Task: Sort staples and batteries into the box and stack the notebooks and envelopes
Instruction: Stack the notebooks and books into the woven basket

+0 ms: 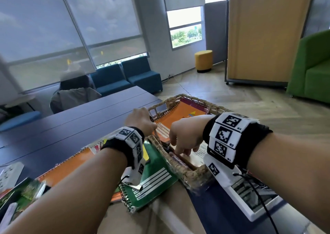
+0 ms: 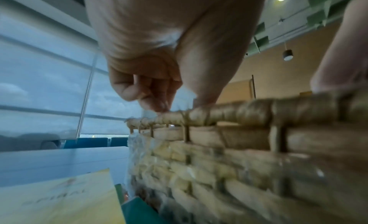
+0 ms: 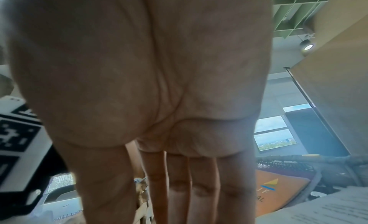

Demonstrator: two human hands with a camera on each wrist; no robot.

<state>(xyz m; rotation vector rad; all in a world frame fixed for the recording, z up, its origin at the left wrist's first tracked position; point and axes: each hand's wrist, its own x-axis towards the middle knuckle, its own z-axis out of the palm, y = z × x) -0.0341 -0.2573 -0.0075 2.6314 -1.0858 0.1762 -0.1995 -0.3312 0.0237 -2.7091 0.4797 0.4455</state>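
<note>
A woven basket (image 1: pixel 189 174) stands at the right end of the dark table. My left hand (image 1: pixel 141 121) pinches its left rim (image 2: pixel 239 112), thumb inside and fingers curled outside (image 2: pixel 151 88). My right hand (image 1: pixel 184 139) reaches down into the basket with straight fingers (image 3: pixel 179 180); the fingertips are hidden. In the basket lie an orange spiral notebook (image 1: pixel 180 116) (image 3: pixel 278 192), a maroon one under it and a printed white sheet (image 1: pixel 200 153). Outside the basket, a green spiral notebook (image 1: pixel 155 176) lies against its left wall, on top of another orange notebook (image 1: pixel 71 166).
Green packets (image 1: pixel 26 191) and a white power strip (image 1: pixel 9 174) lie at the near left. A white flat device (image 1: pixel 253 198) sits near right, under my right wrist. A person (image 1: pixel 75 94) sits at the table's far side. The floor drops away right of the basket.
</note>
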